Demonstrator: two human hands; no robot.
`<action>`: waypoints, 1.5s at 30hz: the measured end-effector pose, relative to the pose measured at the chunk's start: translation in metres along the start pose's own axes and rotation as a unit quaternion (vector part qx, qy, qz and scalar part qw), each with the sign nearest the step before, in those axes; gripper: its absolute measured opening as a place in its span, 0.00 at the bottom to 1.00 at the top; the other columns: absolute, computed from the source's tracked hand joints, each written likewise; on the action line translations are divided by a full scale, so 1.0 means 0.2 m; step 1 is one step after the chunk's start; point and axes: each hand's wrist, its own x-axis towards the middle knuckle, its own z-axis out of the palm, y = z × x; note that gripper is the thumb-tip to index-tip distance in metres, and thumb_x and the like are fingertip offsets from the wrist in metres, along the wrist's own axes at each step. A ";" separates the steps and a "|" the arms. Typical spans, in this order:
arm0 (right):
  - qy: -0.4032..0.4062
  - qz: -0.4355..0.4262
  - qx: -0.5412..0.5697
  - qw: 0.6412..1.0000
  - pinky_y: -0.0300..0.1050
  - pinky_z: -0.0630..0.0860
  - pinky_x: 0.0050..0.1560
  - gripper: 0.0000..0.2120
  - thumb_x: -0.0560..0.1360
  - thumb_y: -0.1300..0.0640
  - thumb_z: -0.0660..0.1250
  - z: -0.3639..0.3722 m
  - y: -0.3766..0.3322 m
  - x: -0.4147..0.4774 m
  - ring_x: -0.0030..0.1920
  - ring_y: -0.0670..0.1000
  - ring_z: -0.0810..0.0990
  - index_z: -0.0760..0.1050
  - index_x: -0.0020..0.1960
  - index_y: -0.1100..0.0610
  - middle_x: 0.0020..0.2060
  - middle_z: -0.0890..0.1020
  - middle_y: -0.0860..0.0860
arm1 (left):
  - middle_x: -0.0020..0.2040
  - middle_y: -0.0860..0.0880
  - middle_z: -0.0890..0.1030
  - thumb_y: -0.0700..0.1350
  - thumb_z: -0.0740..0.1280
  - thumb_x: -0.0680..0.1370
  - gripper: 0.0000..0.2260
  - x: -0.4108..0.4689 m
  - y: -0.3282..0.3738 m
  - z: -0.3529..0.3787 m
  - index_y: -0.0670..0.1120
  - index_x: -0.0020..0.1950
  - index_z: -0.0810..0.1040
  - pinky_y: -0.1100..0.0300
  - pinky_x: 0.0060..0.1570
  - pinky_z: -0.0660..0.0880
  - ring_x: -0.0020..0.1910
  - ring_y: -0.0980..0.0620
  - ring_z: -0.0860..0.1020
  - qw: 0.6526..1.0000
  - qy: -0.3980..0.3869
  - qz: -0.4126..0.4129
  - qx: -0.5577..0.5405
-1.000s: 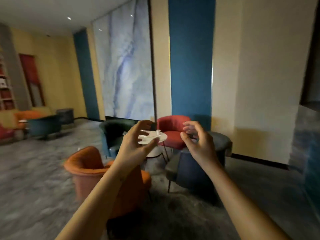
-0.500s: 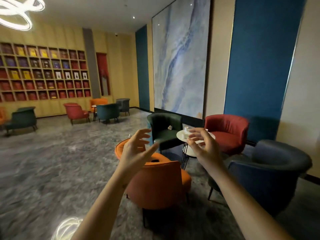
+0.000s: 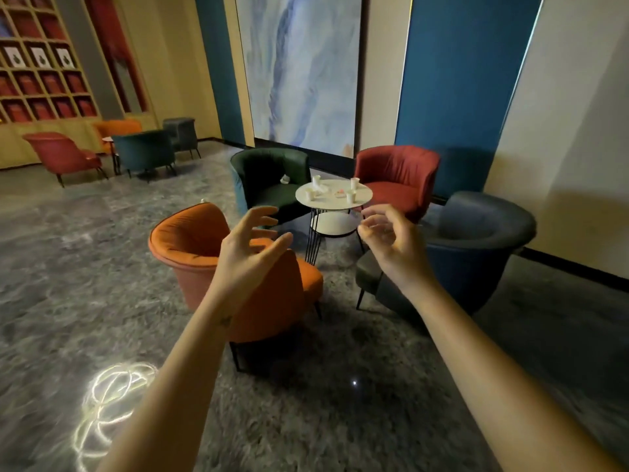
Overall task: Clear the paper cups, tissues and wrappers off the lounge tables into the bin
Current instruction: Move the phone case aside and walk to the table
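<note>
pink scrap (image 3: 339, 193) on table (image 3: 364, 194) too small to identify, shelves (image 3: 34, 63) cropped left

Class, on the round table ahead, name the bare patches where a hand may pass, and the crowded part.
Bare: the near rim of the table top, before the near-left cup and near-right cup; also the lower shelf. Crowded: the left side, where a tissue lies by the far-left cup.

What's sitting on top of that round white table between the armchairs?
Four paper cups stand upright on the table top, with crumpled white tissue and a small pink scrap between them. Nothing covers the top; the cups' insides cannot be seen.
</note>
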 end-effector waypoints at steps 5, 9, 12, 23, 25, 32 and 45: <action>-0.026 0.048 -0.021 0.998 0.42 0.74 0.48 0.11 0.74 0.57 0.67 -0.01 0.34 0.12 0.48 0.48 0.78 0.74 0.55 0.58 0.46 0.80 0.52 | 0.53 0.57 0.78 0.48 0.70 0.73 0.15 0.14 -0.21 0.29 0.57 0.58 0.73 0.65 0.49 0.75 0.53 0.60 0.77 0.999 -0.044 -0.032 -0.002; -0.035 0.071 -0.034 0.996 0.30 0.70 0.44 0.11 0.74 0.58 0.67 0.06 0.64 0.27 0.47 0.47 0.77 0.74 0.55 0.58 0.46 0.80 0.53 | 0.54 0.56 0.77 0.47 0.70 0.74 0.16 0.35 -0.44 0.46 0.54 0.60 0.72 0.63 0.51 0.74 0.54 0.58 0.77 0.996 -0.067 -0.058 -0.002; -0.041 0.086 -0.038 0.995 0.24 0.67 0.39 0.10 0.74 0.58 0.68 0.15 0.86 0.51 0.42 0.36 0.75 0.74 0.54 0.56 0.44 0.79 0.50 | 0.54 0.56 0.76 0.46 0.70 0.74 0.16 0.60 -0.64 0.54 0.51 0.60 0.72 0.64 0.50 0.74 0.54 0.56 0.77 0.996 -0.069 -0.063 0.005; -0.045 0.072 -0.040 0.996 0.44 0.75 0.48 0.11 0.72 0.58 0.69 0.48 1.54 1.56 0.47 0.46 0.77 0.74 0.54 0.55 0.45 0.79 0.49 | 0.54 0.52 0.76 0.46 0.69 0.75 0.16 1.73 -1.22 0.79 0.49 0.61 0.73 0.75 0.40 0.72 0.50 0.61 0.76 0.995 -0.044 -0.085 0.007; -0.050 0.073 -0.037 0.995 0.37 0.73 0.47 0.11 0.72 0.58 0.69 0.55 1.70 1.71 0.47 0.45 0.77 0.74 0.53 0.55 0.44 0.79 0.49 | 0.55 0.51 0.76 0.45 0.69 0.75 0.16 1.89 -1.35 0.86 0.48 0.62 0.72 0.73 0.41 0.73 0.50 0.60 0.77 0.995 -0.043 -0.093 0.013; -0.118 0.067 -0.008 0.991 0.29 0.70 0.45 0.11 0.72 0.59 0.69 0.89 2.25 2.31 0.46 0.45 0.76 0.74 0.54 0.57 0.44 0.78 0.47 | 0.58 0.48 0.76 0.44 0.69 0.75 0.17 2.41 -1.89 1.07 0.46 0.63 0.73 0.63 0.49 0.73 0.54 0.52 0.76 0.992 -0.008 -0.121 0.044; -0.351 0.004 0.096 0.931 0.33 0.71 0.47 0.12 0.72 0.59 0.69 1.97 2.80 3.34 0.45 0.44 0.76 0.74 0.54 0.57 0.44 0.78 0.49 | 0.53 0.53 0.79 0.43 0.71 0.73 0.15 3.08 -2.64 0.83 0.53 0.59 0.75 0.60 0.49 0.76 0.50 0.55 0.78 0.938 0.186 -0.249 0.152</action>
